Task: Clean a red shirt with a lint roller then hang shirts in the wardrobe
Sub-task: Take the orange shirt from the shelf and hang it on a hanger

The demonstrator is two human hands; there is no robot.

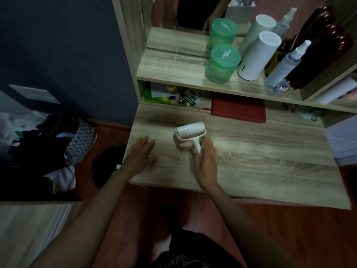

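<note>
Pale wood-grain laminate covers the tabletop [270,161]. The white lint roller [190,130] lies on it left of the middle, with its roll end toward the shelf [173,72] and its handle pointing back at the person. The right hand [205,159] lies over the end of that handle, fingers stretched out and touching it; its grip is slack, not closed round the handle. The left hand [140,157] rests flat on the tabletop near the left edge, apart from the roller, its grip spread and holding nothing. Behind the roller, a red notebook [238,109] sits in the low slot under the shelf. On the shelf stand a green lidded jar [222,63], a white cylinder [257,57] (tilted in this wide view) and a clear spray bottle [284,67], all three doubled in the mirror [173,20].
</note>
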